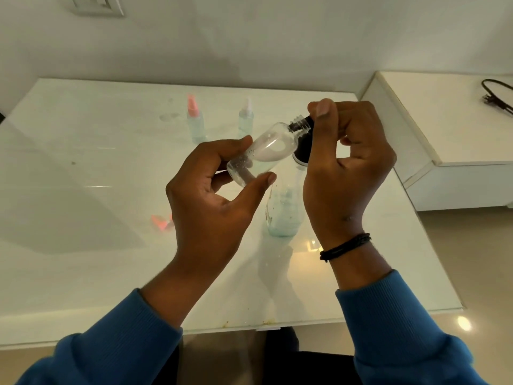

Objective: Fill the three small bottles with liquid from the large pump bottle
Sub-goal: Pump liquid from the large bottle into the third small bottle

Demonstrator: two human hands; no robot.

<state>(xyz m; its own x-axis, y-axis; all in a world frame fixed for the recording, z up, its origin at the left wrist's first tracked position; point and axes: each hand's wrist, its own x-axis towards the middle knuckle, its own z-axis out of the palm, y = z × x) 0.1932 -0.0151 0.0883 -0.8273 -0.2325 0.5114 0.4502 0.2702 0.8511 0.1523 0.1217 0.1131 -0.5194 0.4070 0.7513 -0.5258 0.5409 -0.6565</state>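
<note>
My left hand (213, 190) holds a small clear bottle (263, 150), uncapped and tilted, with its threaded neck pointing up to the right against the black pump nozzle. My right hand (347, 162) is closed over the black pump head (304, 147) of the large clear bottle (284, 209), which stands on the table with pale blue liquid low inside. Two more small bottles stand at the back: one with a pink spray cap (194, 120) and one with a white spray cap (245, 118). A loose pink cap (161, 221) lies on the table left of my left wrist.
The glossy white table (83, 245) ends near my body and at the right. A lower white cabinet (444, 120) with a black cable (497, 97) stands to the right. A wall socket (97, 4) is at the upper left.
</note>
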